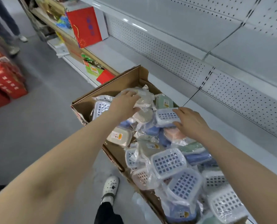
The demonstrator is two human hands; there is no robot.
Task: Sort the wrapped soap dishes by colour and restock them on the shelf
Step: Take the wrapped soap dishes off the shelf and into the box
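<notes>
A cardboard box (118, 81) stands open beside the white shelf (223, 120), heaped with wrapped soap dishes in mixed colours. The left hand (124, 104) reaches to the far end of the box, and its fingers curl over a beige soap dish (143, 97) in crinkled clear wrap, gripping it on top of the heap. The right hand (191, 122) lies on a white lattice soap dish (164, 116) near the middle of the box. Its fingers are spread along the dish's right end and the thumb sits at the near edge; whether it actually clasps the dish cannot be told from this angle.

Just behind the white dish lies a green soap dish (164, 102), and below the right hand a pink one (173, 134) touches a blue one (150, 130). Another beige dish with a label (120, 137) rests against the box's left wall. More white lattice dishes (168, 162) crowd the near end.

A red gift box (84, 26) leans on the shelf further along. Red cartons (3, 81) sit on the grey floor (37, 126), and the person's white clog (110, 186) stands beside the box.
</notes>
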